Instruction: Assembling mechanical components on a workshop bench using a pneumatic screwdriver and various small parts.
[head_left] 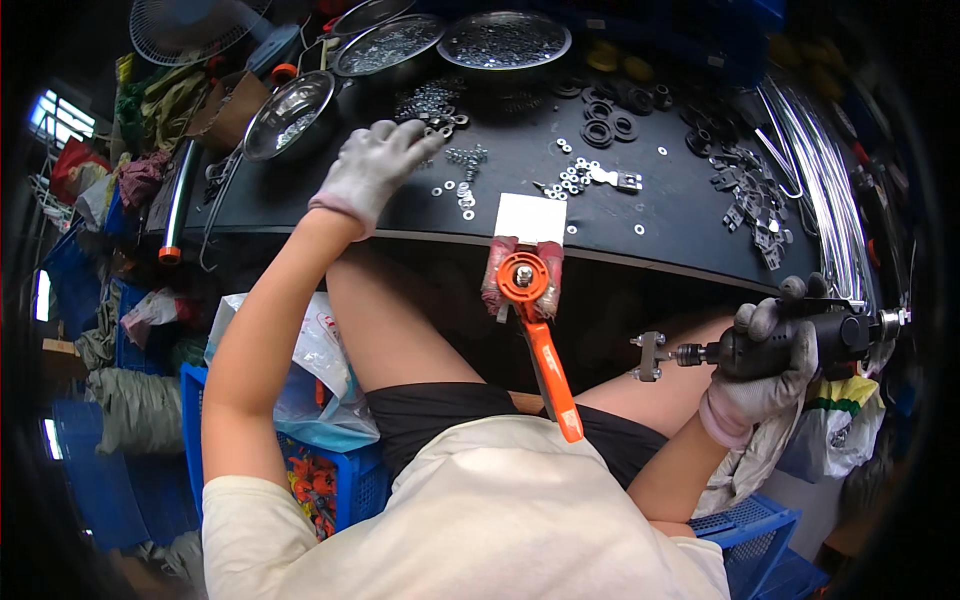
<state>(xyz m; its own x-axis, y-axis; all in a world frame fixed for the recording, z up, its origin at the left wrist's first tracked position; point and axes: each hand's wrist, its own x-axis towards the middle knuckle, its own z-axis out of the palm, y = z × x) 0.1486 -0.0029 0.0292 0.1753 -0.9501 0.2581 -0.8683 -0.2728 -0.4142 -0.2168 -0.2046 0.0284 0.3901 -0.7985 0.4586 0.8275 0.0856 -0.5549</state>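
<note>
My left hand [370, 175], in a pale work glove, reaches over the dark tabletop with its fingers stretched out, by a pile of small metal nuts [432, 100]. Below its fingertips lie short screws [467, 158] and white washers [466, 200]. My right hand [765, 370], gloved too, is wrapped round a black power drill [795, 345]. Its chuck points left and carries a small metal bracket-like piece with bolts [650, 357]. Between the hands, an orange lever handle with a round ring head [548, 365] sits at red-wrapped jaws [493, 275] on the table's front edge, touched by neither hand.
Metal bowls of small parts [504, 42] stand along the back, with another bowl [290, 115] at left. Black rings [600, 125], metal clips [755, 205] and long metal rods [825, 200] lie to the right. A blue crate [355, 490] holds orange parts beside my left leg.
</note>
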